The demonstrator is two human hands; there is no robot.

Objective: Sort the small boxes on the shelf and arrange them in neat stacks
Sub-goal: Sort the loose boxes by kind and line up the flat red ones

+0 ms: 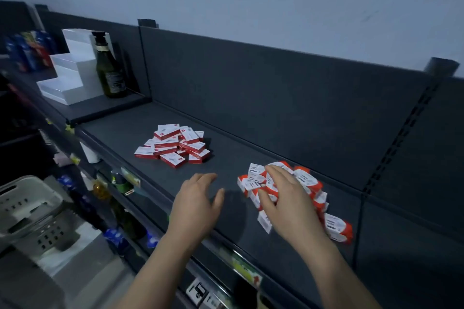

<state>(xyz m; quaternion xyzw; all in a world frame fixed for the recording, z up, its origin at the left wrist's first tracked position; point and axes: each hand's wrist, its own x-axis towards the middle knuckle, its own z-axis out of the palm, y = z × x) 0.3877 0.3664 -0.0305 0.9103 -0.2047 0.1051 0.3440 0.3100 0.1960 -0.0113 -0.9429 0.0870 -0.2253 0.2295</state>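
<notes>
Two loose heaps of small boxes lie on the dark grey shelf (pixel 130 130). The left heap (pixel 173 147) holds several flat red-and-white boxes. The right heap (pixel 308 183) holds several white boxes with orange-red ends. My right hand (pixel 283 198) lies over the near left part of the right heap, fingers spread and touching the boxes; I cannot see a box gripped. My left hand (pixel 194 203) hovers flat over the bare shelf between the heaps, fingers relaxed, holding nothing.
A green glass bottle (pixel 109 68) and a white stepped display stand (pixel 72 75) sit on the higher shelf at the left. A pale plastic basket (pixel 30 211) is at the lower left. Lower shelves below hold bottles and packets. The shelf's back panel (pixel 276 93) rises behind the heaps.
</notes>
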